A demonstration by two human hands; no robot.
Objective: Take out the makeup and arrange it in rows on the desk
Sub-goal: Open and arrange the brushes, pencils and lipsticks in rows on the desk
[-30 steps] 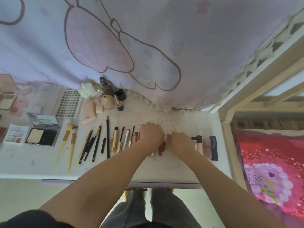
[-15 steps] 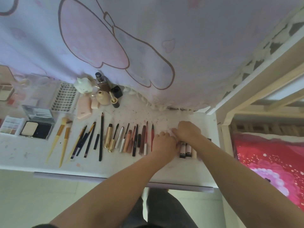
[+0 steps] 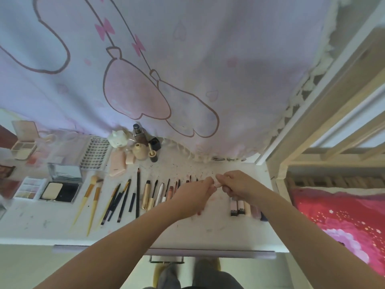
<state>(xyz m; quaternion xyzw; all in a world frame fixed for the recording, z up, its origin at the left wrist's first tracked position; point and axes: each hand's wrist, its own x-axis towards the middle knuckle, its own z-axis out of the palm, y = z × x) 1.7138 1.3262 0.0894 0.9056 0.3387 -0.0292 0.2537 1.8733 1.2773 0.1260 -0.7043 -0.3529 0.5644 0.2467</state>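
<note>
Raised off the desk (image 3: pixel 208 230), both hands (image 3: pixel 193 195) (image 3: pixel 239 184) pinch a pale tube (image 3: pixel 216 185) between them.

Cartoon-print curtain (image 3: pixel 187 59), red floral bedding (image 3: pixel 343 222)

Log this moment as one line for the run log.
left hand: pinches small pale pink tube | right hand: pinches same tube | white desk: makeup rowed

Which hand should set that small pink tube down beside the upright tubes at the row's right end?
Right, probably. The right hand pinches the small pink tube and lies nearest the short tubes; the left hand lies farther left.
</note>
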